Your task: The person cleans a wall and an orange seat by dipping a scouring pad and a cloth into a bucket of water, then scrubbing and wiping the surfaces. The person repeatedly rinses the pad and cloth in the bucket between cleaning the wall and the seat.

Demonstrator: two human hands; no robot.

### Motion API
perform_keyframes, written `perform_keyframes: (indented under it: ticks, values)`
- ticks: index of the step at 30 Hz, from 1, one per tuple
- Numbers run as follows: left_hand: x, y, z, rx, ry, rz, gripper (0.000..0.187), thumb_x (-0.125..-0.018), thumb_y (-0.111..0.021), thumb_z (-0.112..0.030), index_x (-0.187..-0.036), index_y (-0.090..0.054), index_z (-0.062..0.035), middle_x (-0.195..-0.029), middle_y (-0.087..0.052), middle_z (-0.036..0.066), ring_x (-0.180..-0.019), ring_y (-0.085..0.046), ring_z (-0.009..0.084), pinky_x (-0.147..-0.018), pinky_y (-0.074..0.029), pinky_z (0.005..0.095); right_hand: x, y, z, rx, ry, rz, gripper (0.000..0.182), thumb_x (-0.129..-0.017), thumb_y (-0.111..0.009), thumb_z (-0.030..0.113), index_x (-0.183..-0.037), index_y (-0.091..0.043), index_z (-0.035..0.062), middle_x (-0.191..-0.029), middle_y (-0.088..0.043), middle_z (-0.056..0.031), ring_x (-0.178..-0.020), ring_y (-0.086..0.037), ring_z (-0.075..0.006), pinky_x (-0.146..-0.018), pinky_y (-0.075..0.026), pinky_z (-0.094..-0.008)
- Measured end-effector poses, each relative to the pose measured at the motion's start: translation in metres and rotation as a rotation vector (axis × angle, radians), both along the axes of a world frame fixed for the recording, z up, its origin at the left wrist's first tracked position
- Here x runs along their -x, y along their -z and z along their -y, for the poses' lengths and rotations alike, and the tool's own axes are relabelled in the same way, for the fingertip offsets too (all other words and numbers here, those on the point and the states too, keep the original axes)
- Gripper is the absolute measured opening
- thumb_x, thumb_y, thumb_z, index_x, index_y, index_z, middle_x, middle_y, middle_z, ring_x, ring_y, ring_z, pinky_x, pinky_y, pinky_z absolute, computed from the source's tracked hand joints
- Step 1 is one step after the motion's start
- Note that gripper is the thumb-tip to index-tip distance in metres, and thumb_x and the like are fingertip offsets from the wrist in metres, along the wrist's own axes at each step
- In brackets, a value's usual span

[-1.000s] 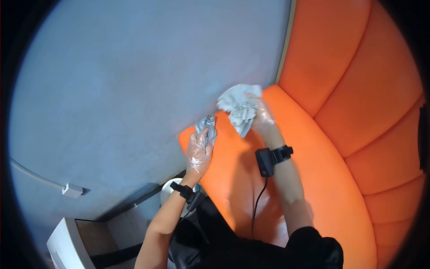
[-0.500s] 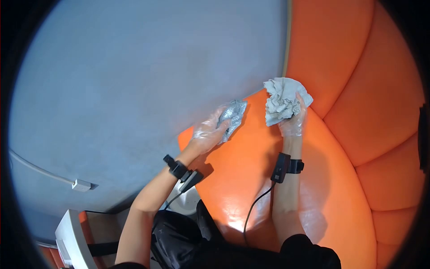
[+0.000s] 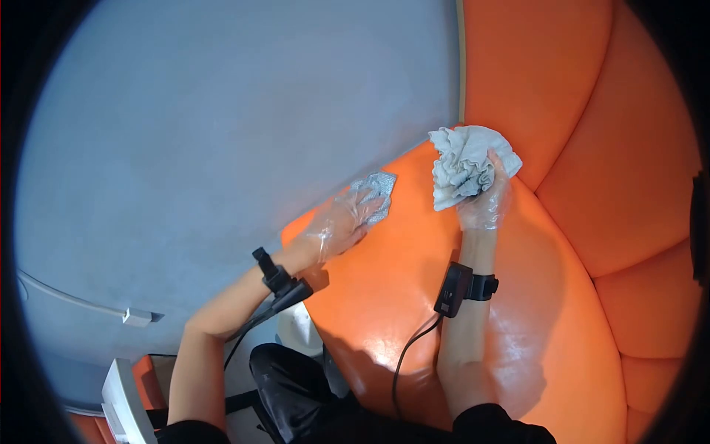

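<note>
Under my gloved left hand (image 3: 342, 223) is a silvery-grey cleaning cloth (image 3: 379, 194), pressed onto the orange seat (image 3: 399, 274) close to its edge along the wall. Clear plastic gloves cover both hands. My right hand (image 3: 488, 201) grips a bunched, pale grey-white rag (image 3: 467, 164) with ruffled folds, held over the seat's far corner where it meets the backrest. Part of the right fingers is hidden by the rag. A black device with a cable is strapped to each wrist.
A grey-blue wall (image 3: 222, 111) borders the seat on the left. The padded orange backrest (image 3: 547, 74) curves along the right. A white socket box (image 3: 137, 317) with a cable run sits low on the wall. A white-edged piece of furniture (image 3: 126, 399) stands at lower left.
My left hand has turned over from holding the grey cloth on its side to lying palm down on it, slightly left and lower. My right hand with the rag has barely shifted.
</note>
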State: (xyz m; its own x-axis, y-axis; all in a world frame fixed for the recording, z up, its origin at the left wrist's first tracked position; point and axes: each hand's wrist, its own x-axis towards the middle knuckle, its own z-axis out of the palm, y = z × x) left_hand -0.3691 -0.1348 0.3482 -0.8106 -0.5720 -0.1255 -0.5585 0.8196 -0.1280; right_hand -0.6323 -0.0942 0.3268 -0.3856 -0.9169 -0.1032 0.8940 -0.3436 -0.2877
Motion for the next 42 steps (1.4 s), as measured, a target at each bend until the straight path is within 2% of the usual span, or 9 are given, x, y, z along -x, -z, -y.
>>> perform_keyframes:
  ticks: [7,9,11,19,26,27,29,38,42]
  values:
    - [0.041,-0.025,0.038,-0.837,-0.636,-0.753,0.054,-0.09,-0.06,-0.019,-0.141,-0.045,-0.01,-0.139,-0.045,0.014,-0.128,-0.044,0.0295,-0.105,-0.04,0.0391,-0.001,-0.003,0.002,0.045,0.039,-0.012,0.04,-0.097,-0.045,0.024,-0.122,-0.05,-0.0068,-0.11,-0.062,-0.0158,-0.096,-0.064,-0.0279,-0.077,-0.054,-0.0425]
    - [0.049,-0.051,0.063,0.647,0.4,-0.006,0.047,-0.091,-0.06,-0.024,-0.136,-0.052,-0.0105,-0.138,-0.049,0.012,-0.128,-0.046,0.0282,-0.098,-0.045,0.0384,-0.001,0.003,0.003,0.059,0.034,-0.014,0.04,-0.097,-0.044,0.024,-0.121,-0.05,-0.0071,-0.11,-0.062,-0.0159,-0.096,-0.064,-0.0279,-0.077,-0.054,-0.0425]
    - [0.062,-0.065,0.087,0.742,0.366,-0.049,0.046,-0.092,-0.058,-0.021,-0.136,-0.051,-0.0114,-0.138,-0.049,0.011,-0.128,-0.045,0.0273,-0.097,-0.046,0.0357,0.001,-0.001,0.001,0.01,0.034,-0.067,0.04,-0.097,-0.044,0.024,-0.121,-0.05,-0.0071,-0.109,-0.062,-0.0164,-0.098,-0.064,-0.0284,-0.076,-0.055,-0.0428]
    - [0.046,0.007,0.122,0.413,0.299,0.018,0.05,-0.097,-0.047,-0.023,-0.143,-0.041,-0.0076,-0.144,-0.045,0.014,-0.126,-0.048,0.0311,-0.104,-0.042,0.0398,-0.011,-0.027,-0.004,-0.096,0.144,-0.016,0.042,-0.097,-0.043,0.023,-0.126,-0.045,-0.0081,-0.117,-0.06,-0.0186,-0.103,-0.063,-0.032,-0.08,-0.056,-0.0453]
    - [0.151,0.013,0.138,0.212,0.172,0.024,0.048,-0.097,-0.043,-0.024,-0.142,-0.044,-0.0086,-0.147,-0.043,0.012,-0.137,-0.037,0.0323,-0.112,-0.035,0.0396,-0.004,-0.007,0.002,0.02,0.14,0.063,0.037,-0.093,-0.058,0.02,-0.119,-0.053,-0.0048,-0.111,-0.063,-0.0127,-0.102,-0.063,-0.0278,-0.084,-0.056,-0.0456]
    - [0.161,0.021,0.152,0.476,0.365,0.176,0.048,-0.097,-0.042,-0.024,-0.143,-0.043,-0.009,-0.151,-0.039,0.008,-0.141,-0.031,0.0317,-0.115,-0.03,0.0403,-0.004,-0.013,0.001,0.025,0.146,0.057,0.037,-0.093,-0.058,0.02,-0.119,-0.053,-0.0048,-0.111,-0.063,-0.0127,-0.102,-0.063,-0.0278,-0.084,-0.056,-0.0456]
    - [0.163,0.029,0.163,0.382,0.299,0.075,0.048,-0.097,-0.043,-0.024,-0.143,-0.043,-0.0091,-0.152,-0.038,0.008,-0.142,-0.03,0.0304,-0.116,-0.029,0.0403,-0.009,-0.026,-0.003,-0.1,0.197,0.073,0.036,-0.093,-0.058,0.02,-0.118,-0.053,-0.0048,-0.11,-0.063,-0.0121,-0.1,-0.064,-0.027,-0.081,-0.057,-0.0448]
    - [0.033,-0.009,0.106,0.584,0.467,0.207,0.04,-0.095,-0.049,-0.023,-0.13,-0.057,-0.0051,-0.149,-0.042,0.01,-0.142,-0.032,0.0245,-0.113,-0.031,0.039,-0.005,-0.011,-0.001,-0.022,0.193,0.042,0.035,-0.093,-0.058,0.019,-0.117,-0.053,-0.0059,-0.108,-0.063,-0.0125,-0.097,-0.065,-0.0258,-0.079,-0.057,-0.0432]
    - [0.03,-0.002,0.116,0.333,0.299,0.049,0.038,-0.094,-0.051,-0.023,-0.125,-0.059,-0.0011,-0.142,-0.048,0.012,-0.141,-0.034,0.0259,-0.11,-0.035,0.0392,-0.007,-0.02,-0.002,-0.071,0.217,0.056,0.035,-0.094,-0.056,0.019,-0.117,-0.052,-0.0065,-0.108,-0.063,-0.0132,-0.097,-0.065,-0.0265,-0.079,-0.057,-0.0434]
